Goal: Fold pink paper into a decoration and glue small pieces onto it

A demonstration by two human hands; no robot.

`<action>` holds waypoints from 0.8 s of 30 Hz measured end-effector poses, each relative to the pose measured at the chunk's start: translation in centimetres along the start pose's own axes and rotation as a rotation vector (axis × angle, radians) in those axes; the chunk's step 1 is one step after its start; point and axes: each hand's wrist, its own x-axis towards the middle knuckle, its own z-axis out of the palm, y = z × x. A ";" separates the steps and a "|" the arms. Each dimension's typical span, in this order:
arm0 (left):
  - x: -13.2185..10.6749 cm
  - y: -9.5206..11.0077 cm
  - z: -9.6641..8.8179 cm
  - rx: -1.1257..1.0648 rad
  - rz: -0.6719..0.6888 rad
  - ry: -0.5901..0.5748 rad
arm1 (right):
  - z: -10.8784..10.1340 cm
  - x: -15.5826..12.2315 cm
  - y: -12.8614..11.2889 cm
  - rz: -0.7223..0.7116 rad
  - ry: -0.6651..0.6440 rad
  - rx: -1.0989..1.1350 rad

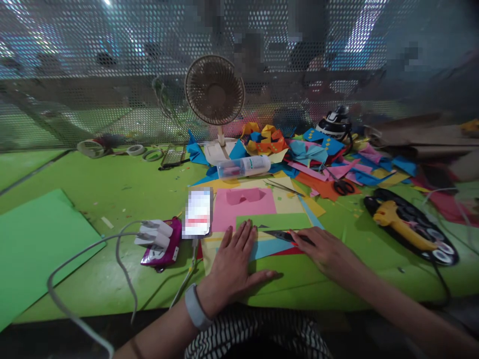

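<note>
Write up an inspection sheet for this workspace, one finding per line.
Surface: glossy lime-green table, dotted with small scraps.
Job's things: slim dark craft knife, blade pointing toward the left hand; overlapping flat pink paper, green paper and light-blue paper.
Clutter: heap of folded multicoloured paper; black-handled scissors; clear plastic bottle lying sideways.
Hands: left hand palm down on the papers; right hand gripping the knife.
Cables: white cable curving over the table's front edge; black cord at right.
Surroundings: perforated grey screen behind; round beige fan, running or not unclear.
</note>
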 end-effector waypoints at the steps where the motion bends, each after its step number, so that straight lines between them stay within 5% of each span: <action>1: 0.0 0.0 0.0 0.002 -0.002 -0.006 | 0.0 -0.1 0.0 0.004 0.002 0.001; 24: 0.0 0.0 0.1 -0.009 -0.011 -0.019 | 0.8 0.7 0.3 -0.009 0.037 -0.013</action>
